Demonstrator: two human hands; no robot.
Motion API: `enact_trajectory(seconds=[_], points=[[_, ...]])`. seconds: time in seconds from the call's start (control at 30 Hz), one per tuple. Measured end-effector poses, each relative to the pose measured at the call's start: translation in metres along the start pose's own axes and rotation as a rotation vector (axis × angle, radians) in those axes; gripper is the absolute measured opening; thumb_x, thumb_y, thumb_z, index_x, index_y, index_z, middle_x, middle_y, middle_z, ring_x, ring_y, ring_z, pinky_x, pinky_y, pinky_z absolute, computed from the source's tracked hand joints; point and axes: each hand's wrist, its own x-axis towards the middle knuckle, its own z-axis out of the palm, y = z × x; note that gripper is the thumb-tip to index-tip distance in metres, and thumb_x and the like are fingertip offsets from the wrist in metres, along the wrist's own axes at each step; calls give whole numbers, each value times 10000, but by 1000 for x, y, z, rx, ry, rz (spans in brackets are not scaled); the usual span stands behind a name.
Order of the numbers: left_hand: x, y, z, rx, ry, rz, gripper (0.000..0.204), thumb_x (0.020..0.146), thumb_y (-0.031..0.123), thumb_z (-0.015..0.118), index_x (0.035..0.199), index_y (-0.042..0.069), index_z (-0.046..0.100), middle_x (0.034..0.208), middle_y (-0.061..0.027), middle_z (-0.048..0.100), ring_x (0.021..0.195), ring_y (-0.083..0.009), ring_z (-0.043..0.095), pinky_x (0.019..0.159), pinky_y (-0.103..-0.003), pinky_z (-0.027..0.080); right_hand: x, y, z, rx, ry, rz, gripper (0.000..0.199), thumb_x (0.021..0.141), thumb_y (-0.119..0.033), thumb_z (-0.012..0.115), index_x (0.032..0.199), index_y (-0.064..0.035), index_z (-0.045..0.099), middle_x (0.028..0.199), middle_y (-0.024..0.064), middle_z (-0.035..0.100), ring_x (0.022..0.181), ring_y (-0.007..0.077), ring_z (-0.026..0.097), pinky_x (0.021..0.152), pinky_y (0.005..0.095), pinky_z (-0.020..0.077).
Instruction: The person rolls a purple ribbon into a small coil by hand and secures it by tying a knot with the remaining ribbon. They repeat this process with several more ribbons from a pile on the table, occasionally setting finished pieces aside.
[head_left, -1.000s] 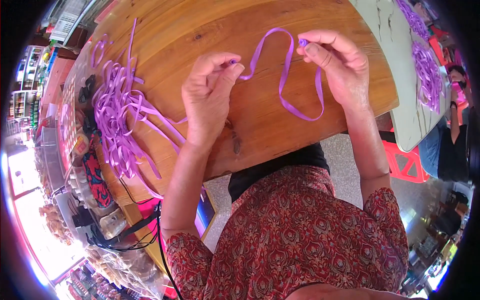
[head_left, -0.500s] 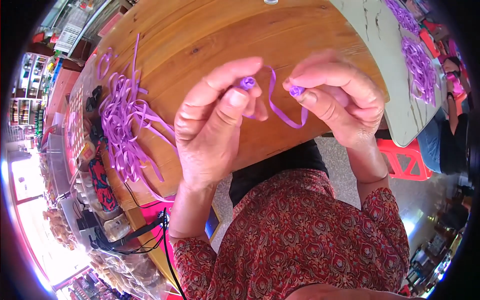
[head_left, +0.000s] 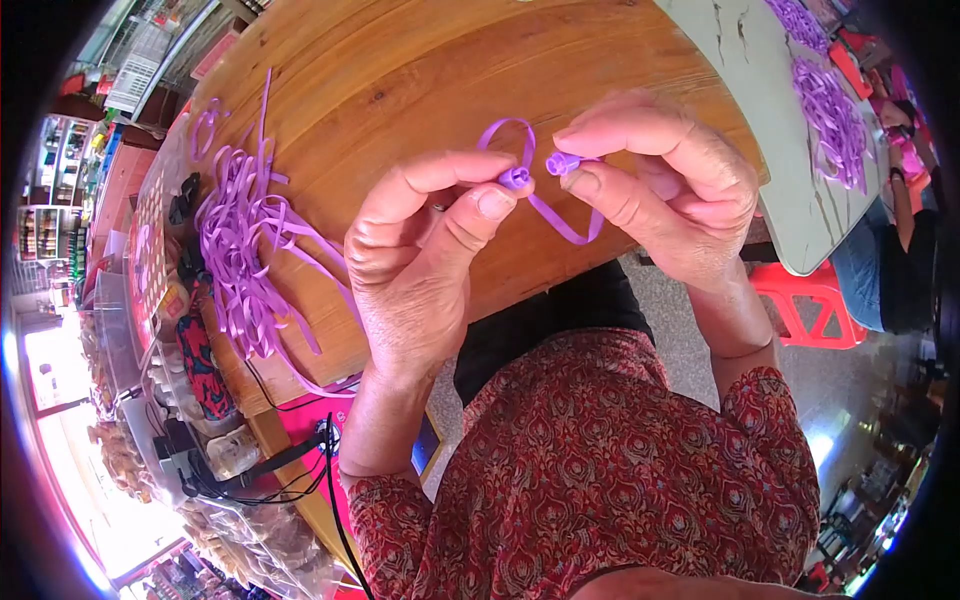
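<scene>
My left hand (head_left: 420, 250) pinches one rolled end of a purple ribbon (head_left: 572, 234) between thumb and forefinger; the small roll (head_left: 515, 178) shows at the fingertips. In my right hand (head_left: 680, 185) a second purple roll (head_left: 562, 163) is gripped the same way, a short gap from the first. Between the two rolls the ribbon hangs in a loose loop. Both hands are raised above the wooden table. To the left of them lies a tangled heap of purple ribbons (head_left: 245, 240), some strands trailing toward my left forearm.
The wooden table (head_left: 400, 60) curves round in front of me. A pale marbled table (head_left: 745, 110) adjoins at the right, with more purple ribbons (head_left: 832, 125) on it. Below that stands a red plastic stool (head_left: 810, 305). Black cables (head_left: 328, 450) run at lower left. Another person's arm (head_left: 905, 210) shows at far right.
My hands have come closer together, bringing the two rolls nearly end to end. The ribbon loop between them has shifted and now also arches up behind the rolls.
</scene>
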Motion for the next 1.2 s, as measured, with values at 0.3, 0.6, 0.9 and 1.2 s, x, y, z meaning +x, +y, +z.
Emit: enact_trajectory(seconds=[0.3, 0.6, 0.9, 1.2], points=[[-2, -11, 2, 114, 22, 72, 131, 837, 18, 636, 967, 3, 635, 875, -23, 580, 821, -100, 503, 769, -225, 393, -1, 0, 0, -117, -62, -18, 229, 743, 91, 660, 959, 14, 655, 911, 117, 637, 812, 169, 613, 669, 252, 488], [2, -14, 2, 325, -15, 213, 130, 817, 19, 659, 947, 16, 650, 811, -11, 546, 743, -88, 471, 687, -207, 374, -1, 2, -3, -204, -62, -44, 232, 739, 90, 667, 958, 15, 661, 873, 107, 634, 742, 147, 602, 610, 230, 467], [2, -9, 1, 531, -17, 269, 105, 801, -8, 670, 902, 12, 651, 742, 13, 484, 663, -66, 411, 595, -196, 332, -2, 3, -2, -267, -80, -109, 244, 714, 85, 686, 949, 23, 659, 853, 117, 632, 726, 158, 600, 606, 238, 463], [-5, -18, 0, 591, 69, 386, 131, 763, 0, 704, 884, 6, 651, 765, -27, 557, 672, -104, 471, 591, -210, 375, -4, 5, 3, -218, -80, -83, 231, 723, 94, 674, 943, 26, 656, 858, 117, 633, 727, 166, 600, 602, 243, 464]])
